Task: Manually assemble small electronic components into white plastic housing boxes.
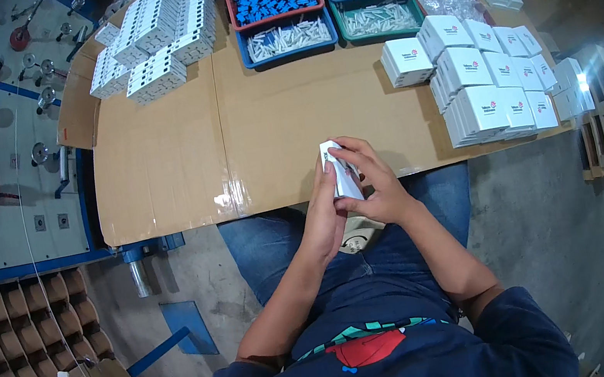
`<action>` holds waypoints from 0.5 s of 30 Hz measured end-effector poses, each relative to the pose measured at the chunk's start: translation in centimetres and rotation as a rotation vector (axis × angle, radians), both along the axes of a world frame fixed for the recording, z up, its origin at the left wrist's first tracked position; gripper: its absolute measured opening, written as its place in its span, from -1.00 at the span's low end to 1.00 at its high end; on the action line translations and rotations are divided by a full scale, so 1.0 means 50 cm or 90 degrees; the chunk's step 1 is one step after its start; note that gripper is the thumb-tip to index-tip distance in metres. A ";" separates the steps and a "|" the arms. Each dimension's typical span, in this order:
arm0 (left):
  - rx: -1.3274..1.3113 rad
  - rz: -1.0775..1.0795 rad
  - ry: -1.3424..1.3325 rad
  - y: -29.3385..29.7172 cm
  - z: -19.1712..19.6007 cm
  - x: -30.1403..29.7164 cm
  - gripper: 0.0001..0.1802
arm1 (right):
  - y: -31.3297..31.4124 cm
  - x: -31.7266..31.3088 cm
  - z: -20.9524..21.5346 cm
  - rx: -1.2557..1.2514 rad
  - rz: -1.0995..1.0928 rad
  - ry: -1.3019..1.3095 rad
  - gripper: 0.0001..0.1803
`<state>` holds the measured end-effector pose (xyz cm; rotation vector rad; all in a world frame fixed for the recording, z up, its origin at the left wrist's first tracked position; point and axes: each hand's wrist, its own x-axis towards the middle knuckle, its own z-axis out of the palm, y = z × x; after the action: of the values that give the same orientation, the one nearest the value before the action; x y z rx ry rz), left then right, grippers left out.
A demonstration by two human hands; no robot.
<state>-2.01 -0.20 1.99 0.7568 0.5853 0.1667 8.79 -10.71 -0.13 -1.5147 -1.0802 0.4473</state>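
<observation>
From the head camera, your left hand [324,212] and right hand [378,189] both close around one small white box [341,171] at the near edge of the cardboard-covered table [233,144], with stacked finished boxes [494,86] to your right and flat blanks [155,39] far left seemingly left to do.

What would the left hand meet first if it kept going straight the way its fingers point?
The left hand already holds the small white box. Beyond it lies bare cardboard tabletop, then probably the blue tray of white pieces, though depth is unclear.
</observation>
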 end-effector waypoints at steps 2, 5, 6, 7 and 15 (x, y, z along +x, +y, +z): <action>-0.007 0.010 -0.019 -0.004 0.000 0.000 -0.40 | -0.001 0.005 -0.015 0.056 -0.002 -0.087 -0.18; -0.026 0.000 -0.025 -0.015 0.015 0.005 -0.42 | 0.001 0.003 -0.032 0.091 -0.030 -0.131 -0.21; -0.028 0.015 -0.027 -0.020 0.019 0.007 -0.43 | 0.001 0.003 -0.033 0.091 -0.030 -0.130 -0.21; -0.029 0.029 -0.029 -0.024 0.022 0.009 -0.44 | 0.003 0.005 -0.033 0.103 -0.041 -0.153 -0.21; -0.022 0.069 -0.034 -0.037 0.015 0.015 -0.50 | 0.008 0.002 -0.044 0.140 -0.067 -0.178 -0.23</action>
<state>-1.28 -2.04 2.73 0.6855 0.5775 0.2752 8.91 -10.29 -2.31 -1.4563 -1.2157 0.0406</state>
